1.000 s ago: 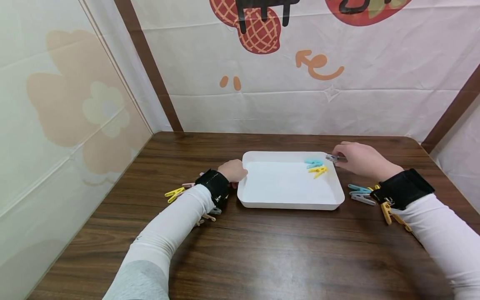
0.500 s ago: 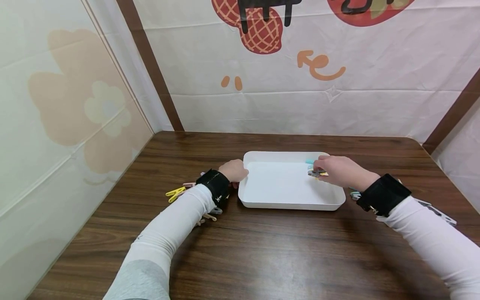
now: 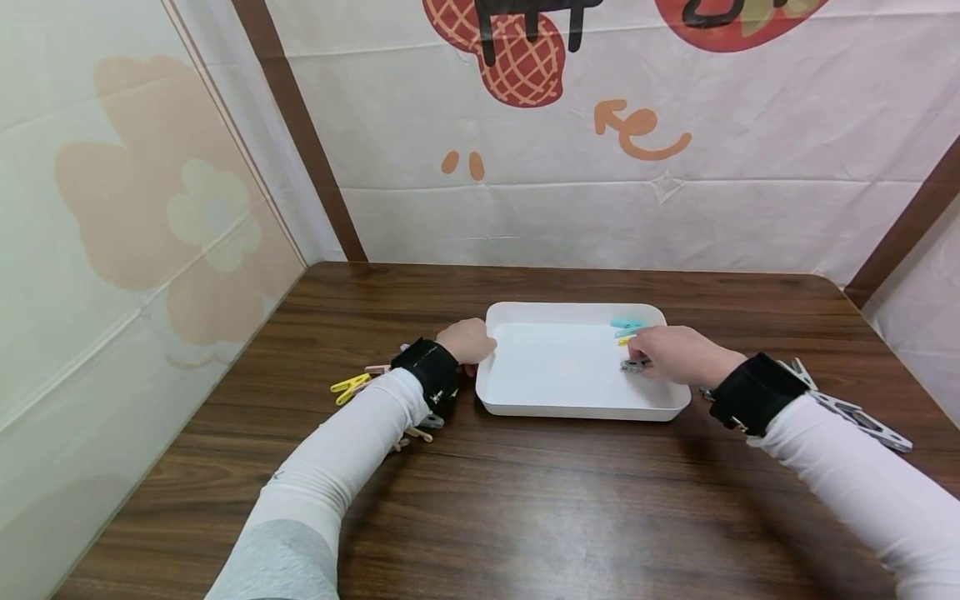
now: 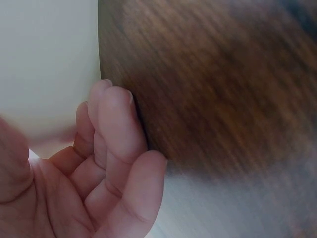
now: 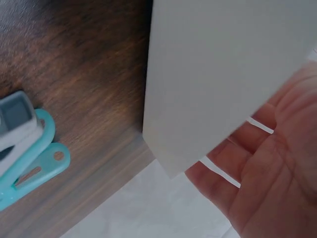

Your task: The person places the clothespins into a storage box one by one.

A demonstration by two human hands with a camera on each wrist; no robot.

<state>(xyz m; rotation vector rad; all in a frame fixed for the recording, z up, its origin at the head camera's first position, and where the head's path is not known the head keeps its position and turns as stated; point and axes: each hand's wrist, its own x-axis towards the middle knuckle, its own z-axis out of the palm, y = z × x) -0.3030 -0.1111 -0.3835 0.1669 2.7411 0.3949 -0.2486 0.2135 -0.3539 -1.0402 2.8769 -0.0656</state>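
A white rectangular tray (image 3: 555, 367) sits on the brown table. My left hand (image 3: 465, 341) grips its left rim; in the left wrist view the fingers (image 4: 124, 129) are bent. Inside the tray's right half, my right hand (image 3: 675, 357) pinches a grey clothespin (image 3: 634, 365) low over the tray floor. Just behind it lie a turquoise clothespin (image 3: 628, 324) and a yellow clothespin (image 3: 625, 340), the latter partly covered by the hand. The right wrist view shows the tray's outer side (image 5: 213, 74) hiding those fingertips.
By the left wrist lie several clothespins, among them a yellow one (image 3: 350, 387) and a beige one (image 3: 418, 434). Right of the tray, grey clothespins (image 3: 862, 417) show beside the right sleeve; another turquoise one (image 5: 44, 163) appears in the right wrist view. A printed cloth (image 3: 525, 217) hangs behind the table.
My right hand has carried the grey clothespin leftward from the tray's right rim into the tray, then slightly nearer to me, beside the yellow one. The left hand stays at the rim.
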